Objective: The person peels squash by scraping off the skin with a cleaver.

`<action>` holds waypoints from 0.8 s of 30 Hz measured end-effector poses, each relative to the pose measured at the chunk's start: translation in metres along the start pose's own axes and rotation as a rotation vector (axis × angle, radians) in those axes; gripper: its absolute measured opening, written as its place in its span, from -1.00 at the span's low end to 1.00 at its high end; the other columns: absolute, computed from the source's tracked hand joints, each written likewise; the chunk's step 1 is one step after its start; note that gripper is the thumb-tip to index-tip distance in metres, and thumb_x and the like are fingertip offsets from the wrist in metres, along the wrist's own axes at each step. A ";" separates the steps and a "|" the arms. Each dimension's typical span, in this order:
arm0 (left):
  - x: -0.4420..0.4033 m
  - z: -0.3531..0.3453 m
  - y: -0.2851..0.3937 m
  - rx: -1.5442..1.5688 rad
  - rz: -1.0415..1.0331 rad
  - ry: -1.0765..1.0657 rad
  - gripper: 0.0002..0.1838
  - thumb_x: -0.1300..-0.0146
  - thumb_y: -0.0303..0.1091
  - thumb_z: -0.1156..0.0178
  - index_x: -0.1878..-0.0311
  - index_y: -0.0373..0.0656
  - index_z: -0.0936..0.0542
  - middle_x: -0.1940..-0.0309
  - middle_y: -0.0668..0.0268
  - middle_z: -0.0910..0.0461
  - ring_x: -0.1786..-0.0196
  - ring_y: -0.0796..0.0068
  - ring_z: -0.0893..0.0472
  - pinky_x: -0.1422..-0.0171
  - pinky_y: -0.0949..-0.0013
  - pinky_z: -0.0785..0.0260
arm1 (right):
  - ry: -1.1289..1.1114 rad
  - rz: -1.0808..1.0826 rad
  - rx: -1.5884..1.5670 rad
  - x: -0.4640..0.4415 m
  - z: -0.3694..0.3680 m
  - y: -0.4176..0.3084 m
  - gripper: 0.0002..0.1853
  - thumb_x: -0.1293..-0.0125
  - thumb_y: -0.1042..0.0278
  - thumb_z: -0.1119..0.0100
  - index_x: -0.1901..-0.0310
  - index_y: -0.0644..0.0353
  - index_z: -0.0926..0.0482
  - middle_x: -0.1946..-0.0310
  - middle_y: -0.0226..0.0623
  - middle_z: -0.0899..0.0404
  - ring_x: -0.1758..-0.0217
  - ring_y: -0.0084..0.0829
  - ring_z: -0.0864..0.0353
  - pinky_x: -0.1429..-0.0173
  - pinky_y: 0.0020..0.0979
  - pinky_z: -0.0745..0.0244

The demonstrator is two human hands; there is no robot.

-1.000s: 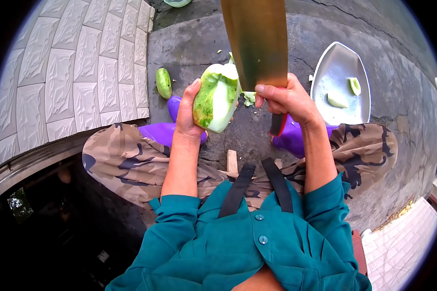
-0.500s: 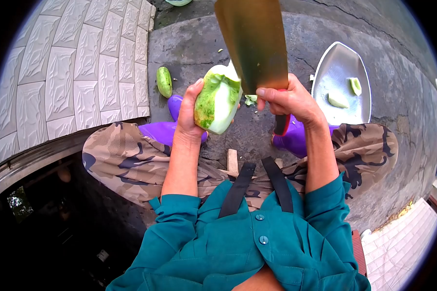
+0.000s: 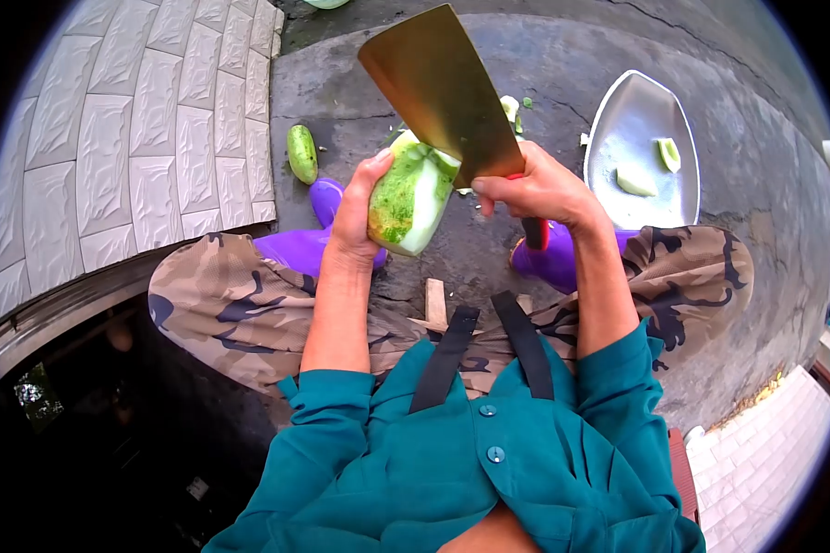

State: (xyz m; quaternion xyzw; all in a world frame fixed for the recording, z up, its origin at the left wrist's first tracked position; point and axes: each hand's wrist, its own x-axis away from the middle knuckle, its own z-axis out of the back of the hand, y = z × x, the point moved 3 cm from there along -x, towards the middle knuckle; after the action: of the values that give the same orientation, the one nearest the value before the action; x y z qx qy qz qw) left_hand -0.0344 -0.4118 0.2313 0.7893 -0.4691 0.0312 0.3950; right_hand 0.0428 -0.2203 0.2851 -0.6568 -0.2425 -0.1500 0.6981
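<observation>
My left hand (image 3: 352,207) is closed around a thick, partly peeled green gourd (image 3: 401,203). Mottled skin covers its left side, and pale flesh shows along the right and near the top. My right hand (image 3: 553,189) grips a broad cleaver (image 3: 443,88) by its red-and-black handle. The blade tilts up to the left, its lower part against or just over the gourd's upper right side; exact contact is unclear. Beyond the blade, green and white scraps (image 3: 512,111) lie on the ground, partly hidden by it.
A metal pan (image 3: 609,138) with two pale green pieces (image 3: 636,181) stands at right. A whole green cucumber-like vegetable (image 3: 302,154) lies at left beside the tiled wall (image 3: 157,111). Purple boots (image 3: 290,247) and camouflage trousers (image 3: 240,304) frame the concrete ground.
The cleaver's blade has swung left and down over the top of the gourd, uncovering scraps behind it. My left hand still holds the gourd in nearly the same place.
</observation>
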 end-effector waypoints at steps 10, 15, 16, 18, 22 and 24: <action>-0.008 0.011 -0.011 0.087 -0.073 0.132 -0.61 -0.36 -0.17 -0.04 -0.13 -0.22 -0.48 0.05 0.21 -0.61 0.05 0.41 -0.64 -0.01 0.34 -0.53 | 0.356 0.328 0.652 -0.010 -0.014 0.005 -0.84 -0.17 0.44 -0.16 0.19 0.14 -0.59 0.47 -0.03 -0.60 0.34 -0.06 -0.66 0.24 -0.14 -0.51; -0.015 0.036 -0.016 0.289 -0.114 0.209 -0.44 -0.42 0.11 0.18 -0.21 -0.15 -0.43 -0.02 0.09 -0.58 0.03 0.09 -0.64 0.09 -0.06 -0.57 | 0.402 0.459 0.766 -0.010 -0.025 0.007 -0.74 -0.13 0.54 -0.19 0.12 0.08 -0.57 0.42 -0.08 -0.61 0.32 -0.03 -0.63 0.27 -0.14 -0.48; -0.011 0.039 -0.015 0.338 -0.134 0.245 -0.42 -0.42 0.14 0.18 -0.23 -0.12 -0.42 -0.05 0.07 -0.57 -0.02 0.04 -0.62 0.06 -0.12 -0.55 | 0.398 0.464 0.757 -0.011 -0.026 0.007 -0.74 -0.13 0.54 -0.19 0.12 0.08 -0.57 0.42 -0.08 -0.61 0.32 -0.03 -0.63 0.27 -0.14 -0.48; -0.011 0.039 -0.013 0.336 -0.214 0.223 -0.25 -0.26 0.35 -0.01 -0.28 -0.08 -0.39 -0.14 0.11 -0.52 -0.10 0.04 -0.58 0.01 -0.18 -0.52 | 0.550 0.424 0.677 -0.010 -0.020 0.002 -0.77 -0.16 0.53 -0.18 0.12 0.10 -0.56 0.41 -0.07 -0.62 0.31 -0.01 -0.62 0.26 -0.18 -0.49; -0.011 0.027 -0.006 0.374 -0.240 0.128 -0.21 -0.15 0.25 -0.24 -0.31 -0.09 -0.37 -0.17 0.14 -0.51 -0.17 0.13 -0.54 -0.17 -0.06 -0.48 | 0.550 0.267 0.338 -0.010 -0.016 0.004 -0.82 -0.26 0.44 -0.15 0.10 0.16 -0.57 0.44 -0.08 -0.62 0.35 -0.20 -0.66 0.27 -0.26 -0.47; -0.007 0.020 -0.002 0.330 -0.270 0.114 -0.21 -0.14 0.19 -0.29 -0.32 -0.10 -0.36 -0.17 0.14 -0.50 -0.19 0.16 -0.53 -0.24 0.00 -0.45 | 0.549 0.288 0.264 -0.013 -0.018 0.009 -0.81 -0.26 0.44 -0.15 0.09 0.18 -0.57 0.46 -0.11 -0.60 0.39 -0.29 -0.61 0.28 -0.30 -0.44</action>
State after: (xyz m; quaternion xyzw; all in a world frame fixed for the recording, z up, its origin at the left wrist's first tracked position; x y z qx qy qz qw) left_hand -0.0436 -0.4189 0.2137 0.8960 -0.3243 0.0989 0.2867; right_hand 0.0386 -0.2389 0.2703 -0.5236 0.0325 -0.1883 0.8303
